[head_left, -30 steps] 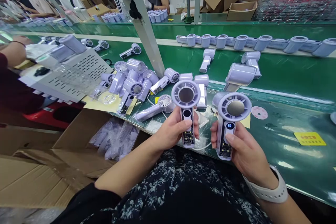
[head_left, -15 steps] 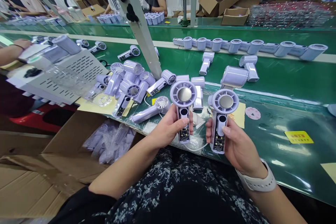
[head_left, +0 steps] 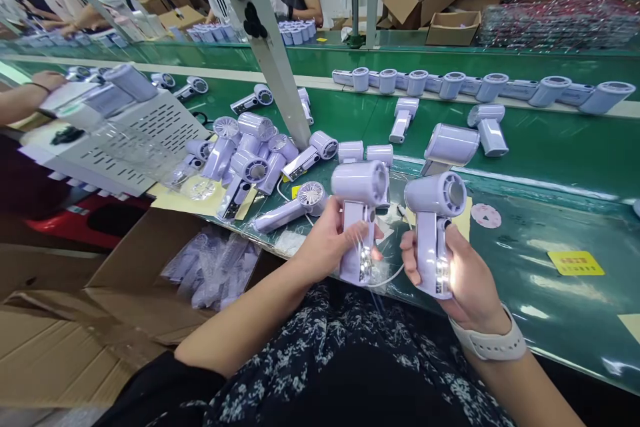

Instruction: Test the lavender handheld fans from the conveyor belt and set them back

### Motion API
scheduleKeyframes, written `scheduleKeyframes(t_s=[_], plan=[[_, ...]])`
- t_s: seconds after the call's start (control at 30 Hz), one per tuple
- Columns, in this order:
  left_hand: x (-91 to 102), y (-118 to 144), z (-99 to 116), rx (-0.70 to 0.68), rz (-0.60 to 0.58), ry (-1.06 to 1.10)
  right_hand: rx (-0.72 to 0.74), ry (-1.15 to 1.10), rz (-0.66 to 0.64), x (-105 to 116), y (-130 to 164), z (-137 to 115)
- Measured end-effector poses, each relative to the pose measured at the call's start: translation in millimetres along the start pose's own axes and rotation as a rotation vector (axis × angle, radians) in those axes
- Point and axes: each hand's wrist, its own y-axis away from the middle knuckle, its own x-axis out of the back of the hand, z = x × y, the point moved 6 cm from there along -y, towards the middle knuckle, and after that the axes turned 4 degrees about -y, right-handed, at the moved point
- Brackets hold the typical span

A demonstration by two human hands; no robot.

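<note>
Hands hold one small lilac fan each, upright by the handle, just above the near edge of the desk (head_left: 550,293). The left hand (head_left: 325,243) is clamped round the left fan (head_left: 359,213), thumb across the front of the handle where a small light glows; the right hand (head_left: 463,273) is clamped round the right fan (head_left: 436,227), and a brighter light shines at the foot of its handle. Both fan heads are turned sideways, so the round grilles face to the right of the desk's yellow label (head_left: 575,262).

To do this well, I would judge that the thumbs should stay on the handles and off the lit parts, and the two fans should be kept apart so neither knocks the other.

Room is tight to the left of the yellow label: a heap of fans (head_left: 250,153) lies near the left hand, with a slanted white post (head_left: 273,53) rising behind it. Nearest the label the green mat is bare. A cardboard box (head_left: 165,273) of bagged parts sits below the desk edge, left of the person's lap.
</note>
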Motion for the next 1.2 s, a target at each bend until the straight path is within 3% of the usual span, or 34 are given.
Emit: scheduleKeyframes(t_s=[0.13, 0.33, 0.5, 0.67, 0.83, 0.97, 1.07, 1.2], plan=[[-12.4, 0.7, -1.6, 0.041, -0.071, 0.132, -0.012, -0.087, 0.044, -3.7, 2.2, 1.4], [-24.7, 18.2, 23.7, -0.005, -0.183, 0.159, -0.035, -0.154, -0.128, -28.8, 18.5, -11.8], [-27.8, 23.2, 35.0, 0.034, -0.149, 0.17, 0.046, -0.093, 0.012, -21.2, 17.7, -21.4], [-32.1, 14.7, 27.3, 0.111, -0.197, 0.214, -0.068, -0.127, 0.016, -28.0, 12.5, -14.5], [-21.6, 15.2, 15.9, 0.149, -0.096, 0.266, -0.1, -0.151, -0.03, -37.6, 15.9, -16.0], [-25.1, 18.5, 18.2, 0.158, -0.194, 0.337, -0.058, -0.174, -0.032, -34.4, 18.4, -20.3], [-26.8, 20.5, 20.6, 0.183, -0.243, 0.354, 0.033, -0.164, 0.018, -25.7, 19.4, -24.0], [-20.8, 18.1, 20.0, 0.135, -0.182, 0.252, 0.125, -0.137, 0.203, -7.6, 21.7, -22.8]])
